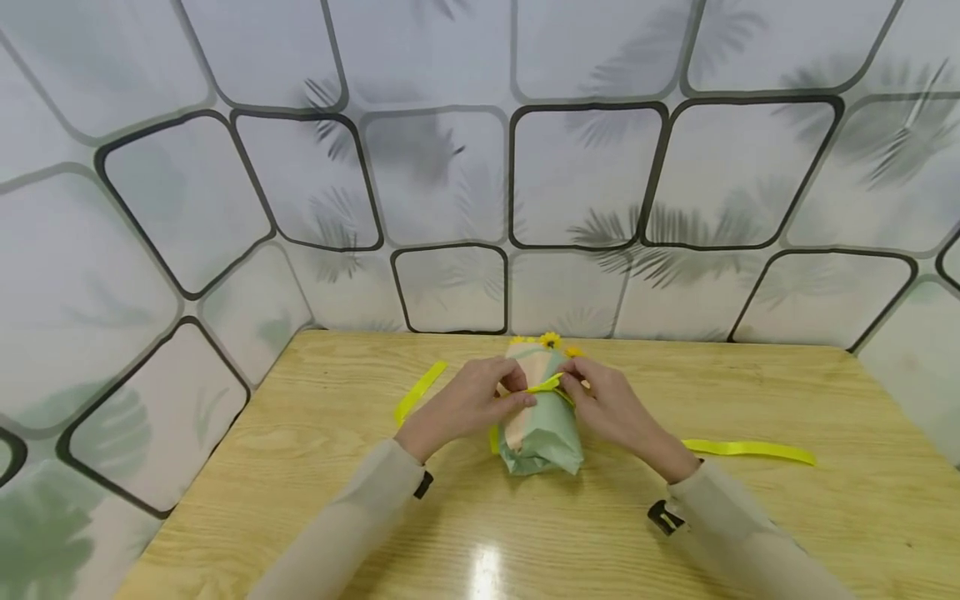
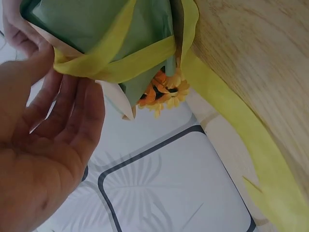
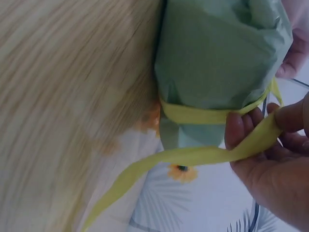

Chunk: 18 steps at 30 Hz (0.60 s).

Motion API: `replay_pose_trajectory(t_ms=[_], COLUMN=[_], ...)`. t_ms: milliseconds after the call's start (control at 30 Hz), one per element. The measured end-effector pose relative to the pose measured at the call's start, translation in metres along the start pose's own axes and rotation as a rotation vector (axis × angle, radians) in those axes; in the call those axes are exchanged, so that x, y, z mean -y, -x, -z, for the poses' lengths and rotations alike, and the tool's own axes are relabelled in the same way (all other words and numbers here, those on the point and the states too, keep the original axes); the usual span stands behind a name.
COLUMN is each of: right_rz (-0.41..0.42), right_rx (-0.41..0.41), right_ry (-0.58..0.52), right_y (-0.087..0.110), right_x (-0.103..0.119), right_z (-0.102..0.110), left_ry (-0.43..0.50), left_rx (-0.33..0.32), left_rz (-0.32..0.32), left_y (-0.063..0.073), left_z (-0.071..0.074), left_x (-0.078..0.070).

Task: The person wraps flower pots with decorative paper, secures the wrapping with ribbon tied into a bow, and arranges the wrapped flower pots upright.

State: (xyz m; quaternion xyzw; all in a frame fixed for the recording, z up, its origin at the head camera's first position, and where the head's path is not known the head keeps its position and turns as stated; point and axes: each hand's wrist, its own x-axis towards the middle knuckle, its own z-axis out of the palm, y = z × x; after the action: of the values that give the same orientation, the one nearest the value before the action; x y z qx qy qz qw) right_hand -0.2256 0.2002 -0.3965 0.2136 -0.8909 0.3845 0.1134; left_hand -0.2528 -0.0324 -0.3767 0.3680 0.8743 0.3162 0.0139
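Note:
A bouquet wrapped in pale green and pinkish paper (image 1: 546,435) lies on the table, its yellow and orange flowers (image 1: 551,340) pointing away from me. Around the wrap runs a yellow ribbon (image 2: 145,60), crossing over the top. My left hand (image 1: 480,393) pinches the ribbon between thumb and fingers on the bouquet's left side. On the other side, my right hand (image 1: 603,404) pinches the ribbon's other part, and a loose length (image 3: 183,155) trails from it in the right wrist view. The crossing itself is partly hidden by the fingers.
Wooden table (image 1: 315,508) meets a patterned wall covering (image 1: 585,175) at the back and left. One yellow ribbon tail (image 1: 420,390) lies left of the bouquet, another yellow strip (image 1: 750,450) on the right. Dark buckled straps (image 1: 664,518) hang at the wrists.

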Motion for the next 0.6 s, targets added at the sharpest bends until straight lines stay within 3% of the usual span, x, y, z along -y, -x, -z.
replay_pose_trajectory(t_ms=[133, 400, 600], right_rz=[-0.087, -0.222, -0.329], right_rx=[0.016, 0.063, 0.123], right_ry=[-0.097, -0.209, -0.253], right_y=[-0.005, -0.022, -0.031], right_x=[0.006, 0.010, 0.008], right_z=[0.000, -0.003, -0.006], left_ry=[-0.038, -0.086, -0.161], left_rx=[-0.046, -0.118, -0.128], left_rz=[-0.017, -0.178, -0.245], left_y=[-0.003, -0.004, -0.005], left_z=[-0.002, -0.004, -0.007], left_x=[-0.001, -0.001, 0.003])
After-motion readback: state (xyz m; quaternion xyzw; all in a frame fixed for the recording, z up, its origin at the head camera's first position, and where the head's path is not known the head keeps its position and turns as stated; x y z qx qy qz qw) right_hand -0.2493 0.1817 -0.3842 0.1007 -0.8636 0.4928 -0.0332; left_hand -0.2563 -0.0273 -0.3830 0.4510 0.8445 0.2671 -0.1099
